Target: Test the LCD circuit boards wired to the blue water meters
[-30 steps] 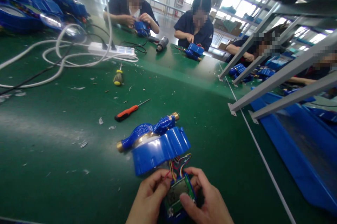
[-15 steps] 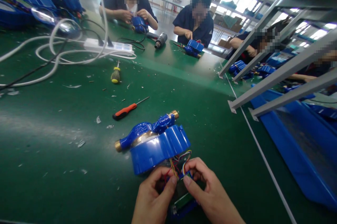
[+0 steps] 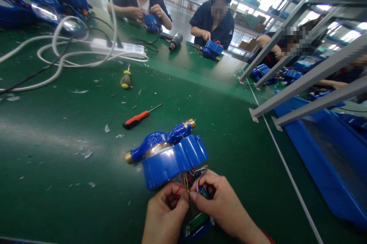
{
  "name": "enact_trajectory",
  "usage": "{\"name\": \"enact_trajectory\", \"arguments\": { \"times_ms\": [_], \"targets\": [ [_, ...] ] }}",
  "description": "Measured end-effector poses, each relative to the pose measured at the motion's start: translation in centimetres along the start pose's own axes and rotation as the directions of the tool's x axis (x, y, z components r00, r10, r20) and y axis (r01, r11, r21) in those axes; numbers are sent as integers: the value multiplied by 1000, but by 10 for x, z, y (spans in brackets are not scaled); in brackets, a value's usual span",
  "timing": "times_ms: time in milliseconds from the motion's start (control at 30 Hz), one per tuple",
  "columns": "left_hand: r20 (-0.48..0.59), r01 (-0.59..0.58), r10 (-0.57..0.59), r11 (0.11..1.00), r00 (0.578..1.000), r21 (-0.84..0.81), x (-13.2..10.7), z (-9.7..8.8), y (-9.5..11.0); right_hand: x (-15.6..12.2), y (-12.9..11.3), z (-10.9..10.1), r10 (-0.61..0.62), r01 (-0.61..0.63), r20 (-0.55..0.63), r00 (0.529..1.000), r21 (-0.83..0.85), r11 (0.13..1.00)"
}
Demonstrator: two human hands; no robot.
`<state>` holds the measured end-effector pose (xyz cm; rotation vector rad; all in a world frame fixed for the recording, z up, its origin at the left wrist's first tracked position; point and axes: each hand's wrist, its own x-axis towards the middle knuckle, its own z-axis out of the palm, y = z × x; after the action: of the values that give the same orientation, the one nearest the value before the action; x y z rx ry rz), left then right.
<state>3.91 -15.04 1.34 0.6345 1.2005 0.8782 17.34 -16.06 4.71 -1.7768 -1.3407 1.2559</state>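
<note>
A blue water meter point(image 3: 172, 160) with brass threaded ends lies on its side on the green table. Thin coloured wires point(image 3: 187, 179) run from its housing down to a green circuit board point(image 3: 197, 221) in a blue cover close to me. My left hand point(image 3: 168, 211) is closed in a pinch on the red and yellow wires. Opposite it, my right hand point(image 3: 218, 200) pinches the multicoloured wires above the board, its thumb nearly meeting my left thumb. Fingers hide the wire ends and part of the board.
Beyond the meter lie an orange-black screwdriver point(image 3: 136, 119) and a yellow-green screwdriver point(image 3: 126, 79). A power strip point(image 3: 117, 48) with looped white cable sits further back, near a heat gun point(image 3: 175, 41). Metal posts point(image 3: 281, 87) and a blue tray point(image 3: 323, 160) stand right. Co-workers sit opposite.
My right hand has shifted slightly left, bringing its fingertips closer to my left hand's. The board shows more from under my right hand. The meter stays in place.
</note>
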Motion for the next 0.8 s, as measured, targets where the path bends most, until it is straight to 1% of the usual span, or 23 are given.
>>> {"name": "enact_trajectory", "arguments": {
  "times_ms": [67,133,200,267,400,533,600,700,800],
  "targets": [
    [13,6,-6,1000,1000,-15,1,-1,1,1,-1,-1,6,-7,9,1000,50,999],
    [72,32,-30,999,997,-24,3,-3,-1,3,0,-2,20,-23,26,999,144,989],
    [136,64,-60,998,989,-24,4,-5,-3,4,2,-2,50,-64,58,997,265,962],
    [167,72,-68,997,984,-14,5,-7,-6,4,5,-1,91,-118,89,992,370,922],
    [181,27,-33,999,983,33,3,-9,-6,1,7,1,140,-177,112,984,486,856],
    [274,-36,15,997,962,72,4,-9,-2,0,5,0,115,-159,114,987,545,823],
    [256,-46,32,998,966,51,4,-9,-1,1,5,0,88,-133,107,990,551,824],
    [147,-37,40,999,988,-22,2,-6,-2,2,6,0,75,-119,104,992,530,840],
    [96,-12,19,997,995,-72,0,-2,-3,2,8,0,88,-129,103,991,521,844]
  ]
}}
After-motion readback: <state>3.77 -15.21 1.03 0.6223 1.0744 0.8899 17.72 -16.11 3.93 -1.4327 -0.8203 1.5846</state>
